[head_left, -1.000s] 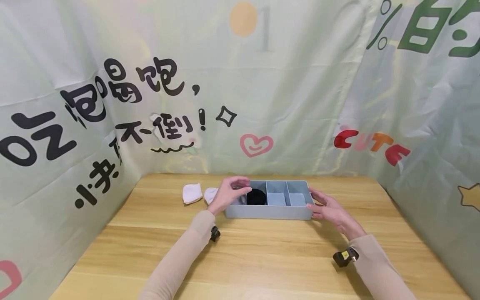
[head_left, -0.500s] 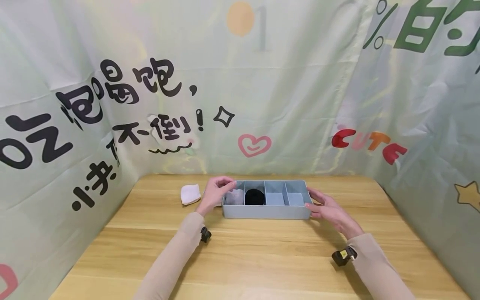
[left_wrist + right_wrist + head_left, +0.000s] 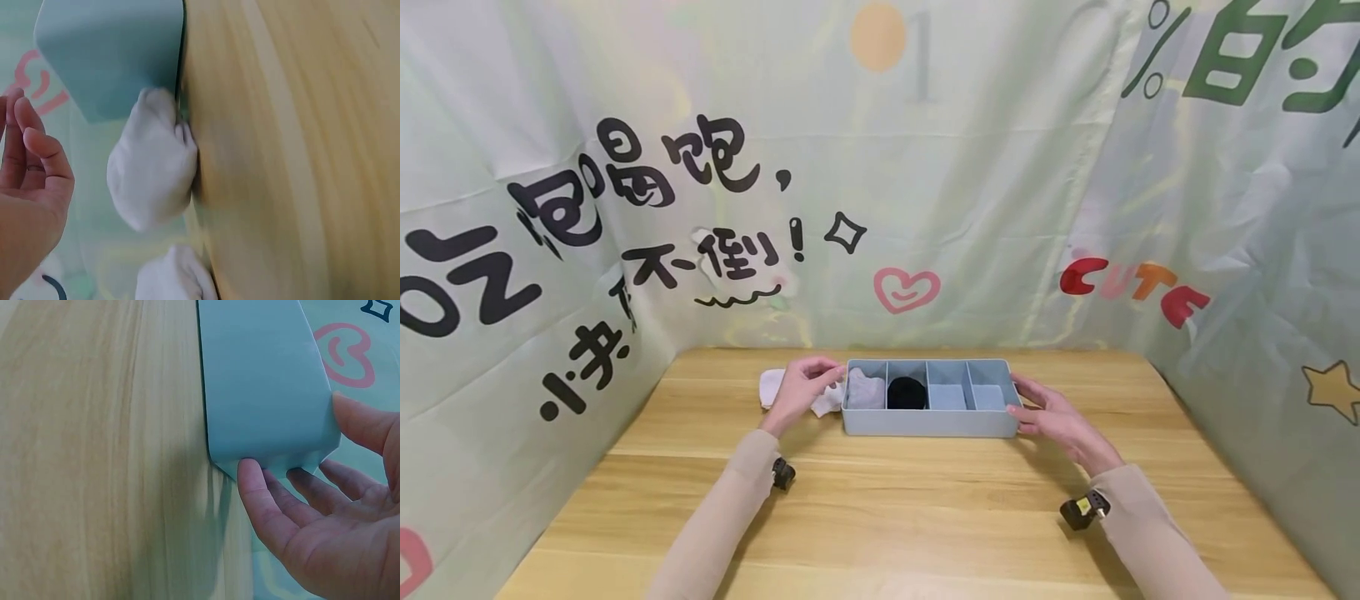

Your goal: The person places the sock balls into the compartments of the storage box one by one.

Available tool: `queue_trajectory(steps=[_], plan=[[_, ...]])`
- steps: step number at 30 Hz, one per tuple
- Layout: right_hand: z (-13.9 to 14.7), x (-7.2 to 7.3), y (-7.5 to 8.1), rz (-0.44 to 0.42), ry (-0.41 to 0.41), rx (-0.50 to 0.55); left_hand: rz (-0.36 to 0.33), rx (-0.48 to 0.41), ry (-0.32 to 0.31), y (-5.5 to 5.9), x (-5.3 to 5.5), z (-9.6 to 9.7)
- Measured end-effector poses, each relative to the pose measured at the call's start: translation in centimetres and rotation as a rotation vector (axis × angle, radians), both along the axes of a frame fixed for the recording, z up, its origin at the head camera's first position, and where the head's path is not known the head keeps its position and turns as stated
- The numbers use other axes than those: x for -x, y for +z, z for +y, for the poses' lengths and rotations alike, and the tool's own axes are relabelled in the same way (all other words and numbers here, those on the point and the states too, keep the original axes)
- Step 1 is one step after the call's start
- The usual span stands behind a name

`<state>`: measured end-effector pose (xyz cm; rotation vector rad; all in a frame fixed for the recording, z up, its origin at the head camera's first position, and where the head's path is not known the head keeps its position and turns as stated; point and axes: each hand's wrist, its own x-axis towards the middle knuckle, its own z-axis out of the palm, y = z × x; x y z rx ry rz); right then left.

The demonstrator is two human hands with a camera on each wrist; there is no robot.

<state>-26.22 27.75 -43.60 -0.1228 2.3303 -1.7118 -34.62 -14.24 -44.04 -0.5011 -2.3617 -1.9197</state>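
Note:
A blue-grey divided box (image 3: 928, 423) stands on the table. A pale lilac-grey rolled-up sock (image 3: 867, 392) fills its leftmost compartment, and a black rolled-up sock (image 3: 907, 393) lies in the one beside it. The two compartments on the right hold nothing. My left hand (image 3: 801, 390) hovers left of the box, fingers extended and holding nothing. Close by it, against the box's left end, lies a white rolled-up sock (image 3: 153, 165); a second white sock (image 3: 771, 388) sits farther left, partly behind the hand. My right hand (image 3: 337, 531) grips the box's right end, thumb at the rim, fingertips against the end wall.
The wooden table (image 3: 910, 508) backs onto a printed fabric curtain (image 3: 1000, 183), which also hangs along both sides. A small black camera is strapped on each wrist, such as the right wrist camera (image 3: 1081, 510).
My left hand has moved left from over the box's leftmost compartments to beside its left end, uncovering the pale sock inside. The right hand keeps its place on the box.

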Motion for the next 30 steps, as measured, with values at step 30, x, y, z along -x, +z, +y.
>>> queue_trajectory(steps=[30], plan=[[-0.1,0.1,0.1,-0.009,-0.007,-0.003,-0.067,0.021,0.16,-0.2,1.5,-7.8]])
